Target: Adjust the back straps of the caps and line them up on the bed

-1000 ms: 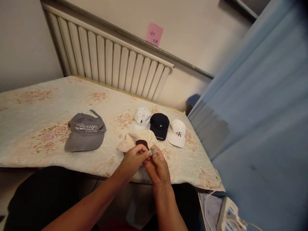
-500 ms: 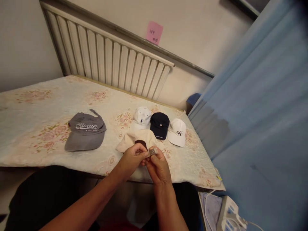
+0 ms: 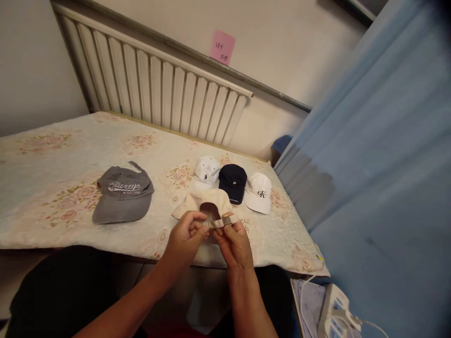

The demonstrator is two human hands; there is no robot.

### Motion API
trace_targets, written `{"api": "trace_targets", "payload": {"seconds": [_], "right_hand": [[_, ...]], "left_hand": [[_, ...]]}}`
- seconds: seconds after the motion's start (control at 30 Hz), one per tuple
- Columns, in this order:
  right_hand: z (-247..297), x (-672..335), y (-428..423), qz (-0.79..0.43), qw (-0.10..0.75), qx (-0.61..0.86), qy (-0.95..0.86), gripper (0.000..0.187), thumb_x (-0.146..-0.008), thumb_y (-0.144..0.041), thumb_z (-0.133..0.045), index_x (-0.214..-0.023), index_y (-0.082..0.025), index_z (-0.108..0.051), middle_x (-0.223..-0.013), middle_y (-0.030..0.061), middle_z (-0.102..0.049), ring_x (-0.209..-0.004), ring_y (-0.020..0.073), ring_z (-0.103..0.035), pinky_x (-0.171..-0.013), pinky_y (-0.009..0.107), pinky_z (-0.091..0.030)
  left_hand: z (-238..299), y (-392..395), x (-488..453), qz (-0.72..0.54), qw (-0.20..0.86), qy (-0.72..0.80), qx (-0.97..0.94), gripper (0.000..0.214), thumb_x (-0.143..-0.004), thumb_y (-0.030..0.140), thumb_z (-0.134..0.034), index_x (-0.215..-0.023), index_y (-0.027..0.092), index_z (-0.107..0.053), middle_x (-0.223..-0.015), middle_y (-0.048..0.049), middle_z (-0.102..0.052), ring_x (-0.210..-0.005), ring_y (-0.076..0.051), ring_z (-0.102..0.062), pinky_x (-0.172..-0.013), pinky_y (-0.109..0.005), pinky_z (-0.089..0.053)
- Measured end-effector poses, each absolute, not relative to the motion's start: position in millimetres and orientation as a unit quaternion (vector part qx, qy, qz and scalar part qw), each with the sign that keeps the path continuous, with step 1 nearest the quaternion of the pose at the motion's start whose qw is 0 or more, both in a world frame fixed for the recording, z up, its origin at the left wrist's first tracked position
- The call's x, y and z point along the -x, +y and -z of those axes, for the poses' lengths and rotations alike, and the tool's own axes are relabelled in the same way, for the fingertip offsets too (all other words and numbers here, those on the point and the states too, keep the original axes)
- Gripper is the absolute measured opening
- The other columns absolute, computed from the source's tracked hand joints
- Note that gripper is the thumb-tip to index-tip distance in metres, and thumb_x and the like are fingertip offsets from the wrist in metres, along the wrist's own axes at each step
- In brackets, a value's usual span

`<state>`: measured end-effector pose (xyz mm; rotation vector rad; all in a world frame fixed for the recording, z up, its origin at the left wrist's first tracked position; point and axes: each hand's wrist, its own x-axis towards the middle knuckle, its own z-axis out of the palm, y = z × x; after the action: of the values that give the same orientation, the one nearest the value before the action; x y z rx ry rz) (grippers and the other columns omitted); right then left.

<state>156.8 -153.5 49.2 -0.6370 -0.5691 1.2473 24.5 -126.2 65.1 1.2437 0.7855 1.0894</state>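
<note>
A cream baseball cap [image 3: 218, 199] lies at the front of the bed, its back strap toward me. My left hand [image 3: 187, 234] pinches the strap's left part beside the opening. On the other side my right hand [image 3: 233, 239] grips the strap near its metal buckle [image 3: 226, 220]. Just beyond the cream cap sit a white cap with a small dark emblem [image 3: 207, 172], a navy cap [image 3: 233, 183] and a white CK cap [image 3: 258, 192]. Off to the left rests a grey cap with "Always" lettering [image 3: 124, 193], its strap end sticking up.
The caps lie on a bed with a floral cover [image 3: 56, 178]. Behind it runs a white radiator [image 3: 155, 80], with a pink note [image 3: 222, 47] on the wall above. A blue curtain [image 3: 359, 155] hangs at right. A white power strip [image 3: 336, 310] with cords sits at lower right.
My left hand has drawn slightly left from the buckle, and more of the strap shows between my hands. The cap's back opening looks wider.
</note>
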Motion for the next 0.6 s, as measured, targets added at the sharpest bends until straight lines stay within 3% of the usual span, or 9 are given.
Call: {"api": "trace_targets", "payload": {"seconds": [0.07, 0.13, 0.3, 0.6], "right_hand": [[-50, -159, -153, -0.555, 0.738, 0.285, -0.256, 0.025, -0.065, -0.018, -0.076, -0.085, -0.019, -0.062, -0.066, -0.0059, -0.051, -0.055, 0.0060, -0.045, -0.054, 0.020, -0.037], [-52, -159, -153, -0.551, 0.742, 0.281, -0.257, 0.025, -0.066, -0.017, -0.075, -0.086, -0.020, -0.061, -0.065, -0.0061, -0.050, -0.056, 0.0060, -0.045, -0.055, 0.020, -0.036], [-54, -157, -156, -0.556, 0.736, 0.274, -0.272, 0.021, -0.069, -0.019, -0.072, -0.087, -0.020, -0.060, -0.063, -0.0057, -0.048, -0.057, 0.0069, -0.044, -0.055, 0.020, -0.036], [-53, -156, -158, -0.562, 0.736, 0.271, -0.261, 0.023, -0.068, -0.019, -0.073, -0.088, -0.020, -0.061, -0.063, -0.0056, -0.048, -0.057, 0.0063, -0.045, -0.055, 0.019, -0.036]], "left_hand": [[-60, -133, -22, -0.457, 0.597, 0.371, -0.545, 0.013, -0.077, 0.030, -0.062, -0.082, 0.019, -0.056, -0.058, 0.0059, -0.054, -0.056, -0.010, -0.051, -0.055, -0.021, -0.040], [-51, -138, -22, -0.401, 0.651, 0.375, -0.524, 0.014, -0.078, 0.032, -0.062, -0.079, 0.018, -0.058, -0.055, 0.0053, -0.053, -0.053, -0.009, -0.049, -0.052, -0.021, -0.038], [-32, -129, -30, -0.337, 0.859, 0.250, -0.294, 0.020, -0.080, 0.030, -0.064, -0.090, 0.013, -0.063, -0.090, -0.0068, -0.067, -0.077, -0.013, -0.061, -0.071, -0.026, -0.048], [-39, -114, -31, -0.411, 0.883, 0.170, -0.149, 0.009, -0.077, 0.009, -0.064, -0.085, 0.012, -0.065, -0.077, -0.0012, -0.066, -0.064, -0.008, -0.060, -0.062, -0.020, -0.050]]}}
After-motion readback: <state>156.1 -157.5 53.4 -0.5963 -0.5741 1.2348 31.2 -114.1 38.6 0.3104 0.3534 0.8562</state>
